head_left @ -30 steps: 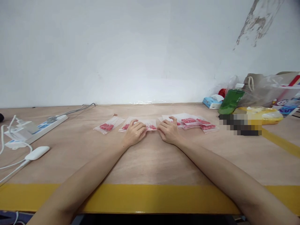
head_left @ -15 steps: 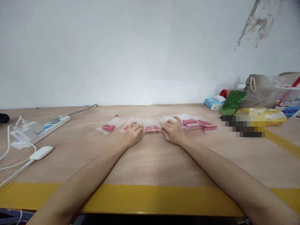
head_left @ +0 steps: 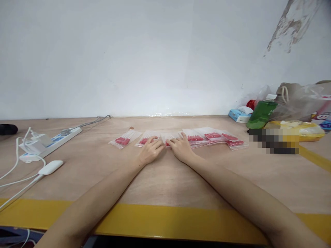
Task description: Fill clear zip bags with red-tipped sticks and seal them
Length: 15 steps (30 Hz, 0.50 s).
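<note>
In the head view a small clear plastic bag (head_left: 169, 135) with red pieces inside lies in the middle of the table, its near part mostly covered by my hands. My left hand (head_left: 152, 151) has its fingers closed on the near left edge of this bag. At the near edge, my right hand (head_left: 181, 148) pinches it with thumb and fingertips, the index finger raised a little. The two hands almost meet. To the left lie two similar bags, one nearest my left hand (head_left: 144, 140) and one farther out (head_left: 122, 140). Several more overlap on the right (head_left: 213, 135).
A white power strip (head_left: 55, 144) with plugged chargers and a white cable piece (head_left: 51, 167) lie left. At right are a green bottle (head_left: 262, 112), a blue tissue pack (head_left: 239, 114), a yellow packet (head_left: 310, 132) and a partly blurred dark object (head_left: 283, 150). Yellow tape (head_left: 165, 218) lines the front edge.
My right hand has slid left along the near edge of the middle bag, closer to my left hand. Another bag on the right is now uncovered. The view has shifted slightly.
</note>
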Motion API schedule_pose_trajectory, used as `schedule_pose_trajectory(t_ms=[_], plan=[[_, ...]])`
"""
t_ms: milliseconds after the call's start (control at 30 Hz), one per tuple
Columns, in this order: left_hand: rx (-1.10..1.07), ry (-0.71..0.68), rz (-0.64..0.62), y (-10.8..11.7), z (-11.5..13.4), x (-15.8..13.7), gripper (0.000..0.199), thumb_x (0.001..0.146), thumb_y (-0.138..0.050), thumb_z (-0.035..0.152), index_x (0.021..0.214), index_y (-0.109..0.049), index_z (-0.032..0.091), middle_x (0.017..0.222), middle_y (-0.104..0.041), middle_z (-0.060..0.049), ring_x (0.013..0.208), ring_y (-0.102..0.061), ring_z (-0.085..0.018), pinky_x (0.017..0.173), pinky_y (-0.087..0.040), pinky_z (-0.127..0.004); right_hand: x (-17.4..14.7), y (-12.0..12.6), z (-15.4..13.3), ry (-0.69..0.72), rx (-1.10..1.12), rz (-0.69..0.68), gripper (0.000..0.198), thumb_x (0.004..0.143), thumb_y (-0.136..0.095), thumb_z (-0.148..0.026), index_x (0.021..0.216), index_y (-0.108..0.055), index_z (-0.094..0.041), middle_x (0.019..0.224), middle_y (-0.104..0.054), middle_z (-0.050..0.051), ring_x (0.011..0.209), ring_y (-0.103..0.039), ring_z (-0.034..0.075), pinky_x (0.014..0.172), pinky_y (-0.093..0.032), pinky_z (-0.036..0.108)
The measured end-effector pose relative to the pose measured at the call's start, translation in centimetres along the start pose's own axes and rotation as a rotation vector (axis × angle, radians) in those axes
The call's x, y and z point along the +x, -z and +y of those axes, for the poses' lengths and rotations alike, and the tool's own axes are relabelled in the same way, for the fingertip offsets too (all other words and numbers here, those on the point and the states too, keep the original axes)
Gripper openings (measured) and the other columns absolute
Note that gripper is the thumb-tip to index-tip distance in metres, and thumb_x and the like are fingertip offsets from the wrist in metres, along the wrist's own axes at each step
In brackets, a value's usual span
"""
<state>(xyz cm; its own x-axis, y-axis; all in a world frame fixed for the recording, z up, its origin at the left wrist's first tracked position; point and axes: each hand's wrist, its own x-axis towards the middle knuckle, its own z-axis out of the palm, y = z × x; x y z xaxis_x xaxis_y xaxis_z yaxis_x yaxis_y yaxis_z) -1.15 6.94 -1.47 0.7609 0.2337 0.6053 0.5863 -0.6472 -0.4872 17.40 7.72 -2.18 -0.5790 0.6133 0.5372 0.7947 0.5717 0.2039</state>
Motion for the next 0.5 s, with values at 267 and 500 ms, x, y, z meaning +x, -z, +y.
schedule_pose_trajectory(t_ms=[267,500], plan=[[-0.106,0.390,0.087,0.9,0.0,-0.4,0.029,0.087,-0.046,0.032,0.108,-0.052,0.014,0.096,-0.060,-0.009,0.090,-0.052,-0.021,0.081,-0.038,-0.035,-0.4,-0.4,0.9,0.135,0.062,0.173,0.034,0.086,-0.033,-0.009,0.111,-0.055,-0.013,0.109,-0.061,0.009,0.096,-0.056,0.016,0.091,-0.037,0.029],[-0.073,0.558,-0.058,2.2,-0.3,-1.9,0.020,0.085,-0.044,0.026,0.095,-0.058,0.017,0.091,-0.060,-0.007,0.091,-0.050,-0.022,0.082,-0.034,-0.036,-2.0,2.0,7.7,0.042,0.038,0.373,0.041,0.079,-0.035,-0.004,0.114,-0.055,-0.013,0.114,-0.059,0.010,0.104,-0.054,0.018,0.093,-0.041,0.033]])
